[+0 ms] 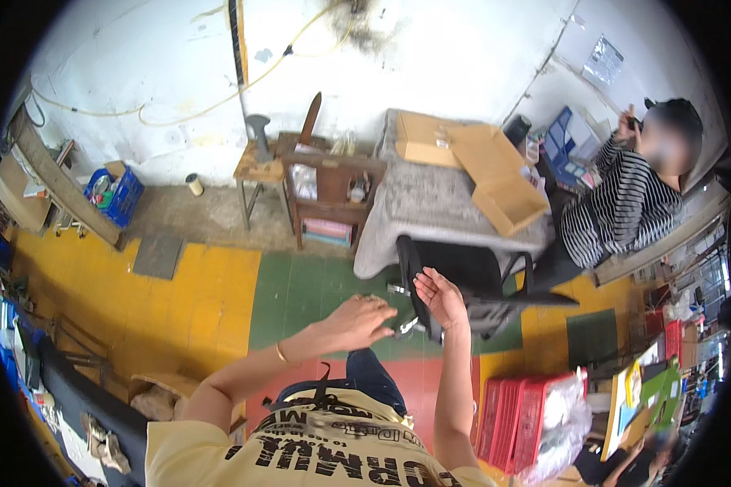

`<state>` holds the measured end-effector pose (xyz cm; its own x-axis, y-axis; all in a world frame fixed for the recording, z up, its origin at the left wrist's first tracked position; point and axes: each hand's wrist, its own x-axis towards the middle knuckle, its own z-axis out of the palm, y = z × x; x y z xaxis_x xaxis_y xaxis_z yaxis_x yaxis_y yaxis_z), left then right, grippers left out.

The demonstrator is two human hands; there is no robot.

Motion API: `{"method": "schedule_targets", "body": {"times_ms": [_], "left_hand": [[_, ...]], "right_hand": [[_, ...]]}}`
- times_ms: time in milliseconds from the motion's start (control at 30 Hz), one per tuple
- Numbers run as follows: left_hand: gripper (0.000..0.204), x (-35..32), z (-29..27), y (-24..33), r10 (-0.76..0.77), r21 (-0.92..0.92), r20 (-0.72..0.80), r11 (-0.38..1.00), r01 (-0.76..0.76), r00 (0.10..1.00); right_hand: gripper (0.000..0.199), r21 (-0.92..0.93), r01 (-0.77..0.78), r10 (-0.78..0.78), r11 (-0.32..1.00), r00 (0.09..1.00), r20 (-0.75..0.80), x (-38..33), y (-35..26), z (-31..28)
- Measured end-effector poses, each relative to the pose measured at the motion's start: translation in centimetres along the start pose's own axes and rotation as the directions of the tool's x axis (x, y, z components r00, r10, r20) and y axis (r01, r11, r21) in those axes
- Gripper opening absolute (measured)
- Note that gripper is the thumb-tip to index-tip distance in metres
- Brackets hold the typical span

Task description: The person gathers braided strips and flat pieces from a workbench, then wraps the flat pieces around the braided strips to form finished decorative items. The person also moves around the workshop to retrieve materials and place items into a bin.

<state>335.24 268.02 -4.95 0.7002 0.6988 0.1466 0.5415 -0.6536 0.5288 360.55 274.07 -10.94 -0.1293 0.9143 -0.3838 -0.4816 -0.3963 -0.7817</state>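
Both of my hands are raised in front of my body and hold nothing. My left hand (359, 321) is turned palm down, its fingers a little apart and pointing right. To its right my right hand (442, 299) is held up with the palm showing and the fingers stretched out. A gap separates the two hands. Behind my right hand stands a black office chair (463, 264), which overlaps it in view; whether they touch I cannot tell.
A cloth-covered table (414, 195) bears opened cardboard boxes (487, 154). A person in a striped top (625, 203) is at the right. Red crates (512, 422) stand at my lower right. A wooden cabinet (329, 183) and a blue basket (122, 195) line the wall.
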Motion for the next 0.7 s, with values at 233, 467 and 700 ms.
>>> {"method": "schedule_targets", "body": {"times_ms": [233,467,700], "left_hand": [[0.036,12.7,-6.2,-12.7,-0.204,0.114,0.038,0.973,0.199,0.978],[0.038,17.3,-11.5,-22.4,-0.472,-0.149,0.057,0.867,0.475,0.880],[0.042,26.9,-12.5,-31.4,-0.219,-0.146,0.421,0.941,0.304,0.880]], "right_hand": [[0.032,0.237,0.010,-0.004,0.971,1.000,-0.026,36.8,-8.5,-2.1],[0.047,0.261,-0.087,0.201,0.962,0.871,-0.449,55.0,-10.6,-4.1],[0.028,0.308,-0.018,0.209,0.951,0.770,-0.602,53.0,-10.3,-2.5]]}}
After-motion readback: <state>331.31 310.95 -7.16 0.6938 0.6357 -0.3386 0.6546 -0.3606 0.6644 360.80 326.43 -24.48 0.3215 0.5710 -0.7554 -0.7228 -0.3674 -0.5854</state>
